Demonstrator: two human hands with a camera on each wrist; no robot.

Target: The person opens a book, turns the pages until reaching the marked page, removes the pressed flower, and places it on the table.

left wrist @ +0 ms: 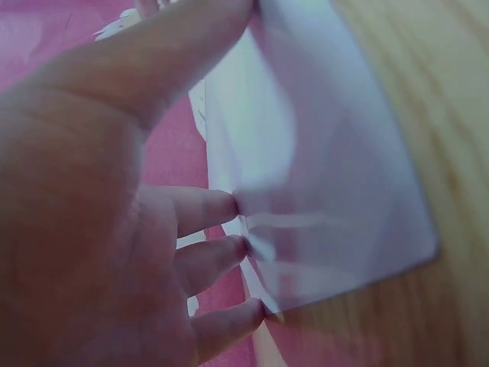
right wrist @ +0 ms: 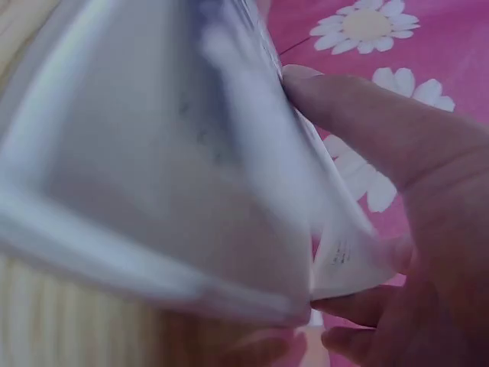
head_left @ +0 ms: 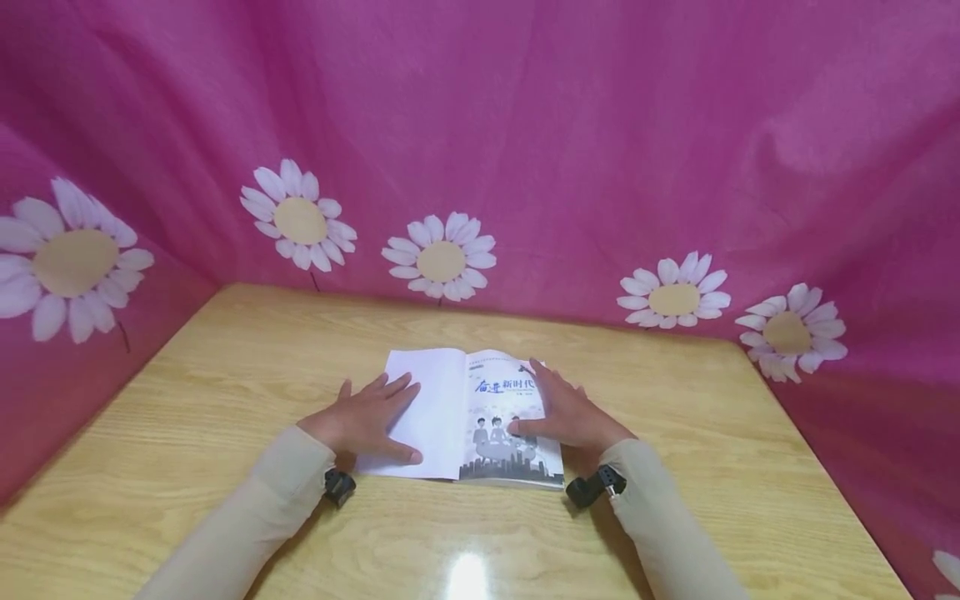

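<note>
An open book [head_left: 501, 454] lies on the table, with a blank white left side [head_left: 435, 408] and a right page bearing blue title lettering and grey drawn figures above a dark skyline. My left hand [head_left: 367, 421] rests on the blank side with spread fingers; in the left wrist view its fingertips [left wrist: 243, 246] touch the sheet. Over the right page's outer edge lies my right hand [head_left: 573, 412], its thumb on the printed figures. The right wrist view shows a loose page corner [right wrist: 344, 264] standing up near the lower fingers, partly hidden and blurred.
The wooden table [head_left: 225, 375] is bordered at the back and sides by a pink curtain [head_left: 555, 167] with white daisies. Black wrist devices [head_left: 340, 487] sit at both cuffs. A bright reflection shows on the table's near part.
</note>
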